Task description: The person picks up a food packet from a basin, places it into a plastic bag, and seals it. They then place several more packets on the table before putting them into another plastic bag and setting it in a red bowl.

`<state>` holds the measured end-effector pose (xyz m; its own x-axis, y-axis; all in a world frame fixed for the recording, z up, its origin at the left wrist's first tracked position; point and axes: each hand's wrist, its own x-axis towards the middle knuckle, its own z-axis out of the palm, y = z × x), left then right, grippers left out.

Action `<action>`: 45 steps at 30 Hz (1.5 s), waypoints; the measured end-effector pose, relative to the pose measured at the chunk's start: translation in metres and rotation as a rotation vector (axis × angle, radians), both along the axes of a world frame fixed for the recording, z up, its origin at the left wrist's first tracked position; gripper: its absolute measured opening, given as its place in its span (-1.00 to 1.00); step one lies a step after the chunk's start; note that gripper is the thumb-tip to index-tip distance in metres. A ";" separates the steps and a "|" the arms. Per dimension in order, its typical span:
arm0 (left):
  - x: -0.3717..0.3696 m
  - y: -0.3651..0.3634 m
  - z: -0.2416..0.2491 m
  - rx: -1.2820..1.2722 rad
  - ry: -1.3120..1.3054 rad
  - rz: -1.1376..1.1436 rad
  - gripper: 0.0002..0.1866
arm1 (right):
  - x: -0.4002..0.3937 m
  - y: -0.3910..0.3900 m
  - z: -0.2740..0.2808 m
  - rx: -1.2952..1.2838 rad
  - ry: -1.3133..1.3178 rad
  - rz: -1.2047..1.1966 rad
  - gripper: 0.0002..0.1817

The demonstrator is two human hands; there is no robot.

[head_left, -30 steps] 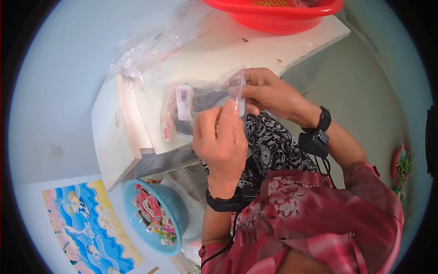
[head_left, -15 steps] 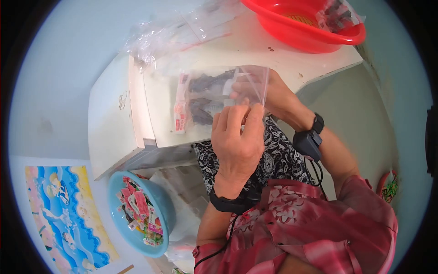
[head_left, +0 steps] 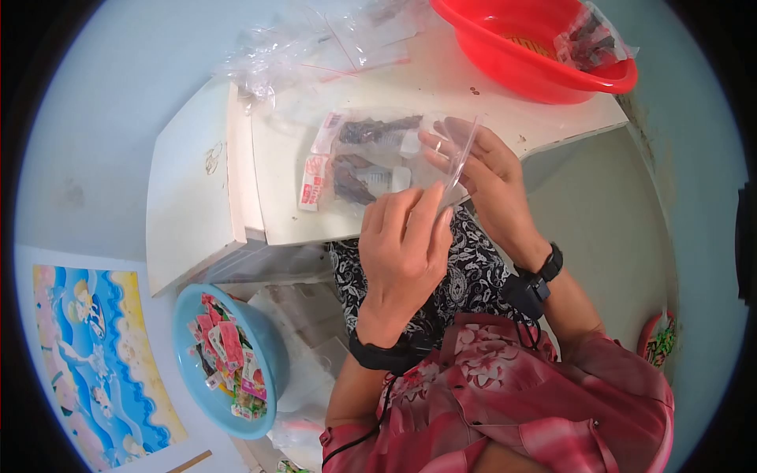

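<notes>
A clear zip bag (head_left: 371,206) lies on the white tabletop. Inside it are two small packets of dark pieces, the upper packet (head_left: 382,128) and the lower packet (head_left: 359,177), with red-and-white labels at their left ends. My left hand (head_left: 406,248) pinches the near corner of the bag's mouth between thumb and fingers. At the far side of the mouth is my right hand (head_left: 493,177), its fingers apart and partly behind the clear plastic near the zip strip. Nothing shows gripped in it.
A red basin (head_left: 516,67) stands at the back right, with a packet (head_left: 591,43) on its inner side. Loose clear bags (head_left: 347,47) lie at the back left. Below left, a blue basin (head_left: 272,370) holds many colourful packets. The table's side panel (head_left: 193,181) rises at left.
My right hand has drawn back right from deeper in the bag, and its fingers have spread. My left hand keeps its pinch. The packets now show more clearly through the plastic.
</notes>
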<state>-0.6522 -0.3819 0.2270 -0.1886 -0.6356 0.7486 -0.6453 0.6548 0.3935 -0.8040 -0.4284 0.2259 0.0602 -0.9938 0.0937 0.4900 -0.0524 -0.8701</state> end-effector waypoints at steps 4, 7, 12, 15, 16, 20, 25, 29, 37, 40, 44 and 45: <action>0.021 0.017 -0.005 -0.042 -0.001 -0.040 -0.65 | -0.001 0.009 -0.007 -0.116 0.067 -0.078 -0.62; 0.050 0.041 -0.006 -0.076 -0.038 0.033 -0.68 | -0.004 0.018 -0.009 -0.182 0.187 -0.195 -0.65; 0.124 0.095 -0.019 0.012 0.013 0.302 -0.75 | -0.018 0.056 -0.017 -0.187 0.407 -0.445 -0.78; 0.167 0.137 -0.021 0.135 0.080 0.567 -0.80 | -0.041 0.069 -0.027 -0.310 0.418 -0.069 -0.84; 0.179 0.147 -0.024 0.175 0.109 0.637 -0.81 | -0.040 0.073 -0.022 -0.287 0.472 0.033 -0.86; 0.266 0.191 -0.060 0.111 0.106 1.047 -0.85 | -0.027 0.076 -0.007 -0.193 0.578 0.445 -0.86; 0.417 0.276 -0.105 0.235 0.300 1.375 -0.80 | -0.011 0.071 -0.007 -0.128 0.639 0.546 -0.85; 0.509 0.330 -0.135 0.377 0.268 1.509 -0.70 | -0.005 0.071 -0.011 -0.021 0.734 0.534 -0.84; 0.595 0.334 -0.169 0.546 -0.049 1.516 -0.46 | 0.008 0.072 -0.009 0.104 0.937 0.500 -0.83; 0.614 0.323 -0.177 0.688 -0.026 1.558 -0.39 | 0.019 0.079 -0.005 0.144 0.965 0.531 -0.81; 0.611 0.303 -0.172 0.850 -0.193 1.689 -0.35 | 0.041 0.081 0.001 0.208 1.013 0.565 -0.83; 0.611 0.299 -0.173 0.870 -0.175 1.695 -0.37 | 0.046 0.081 0.002 0.218 1.014 0.567 -0.83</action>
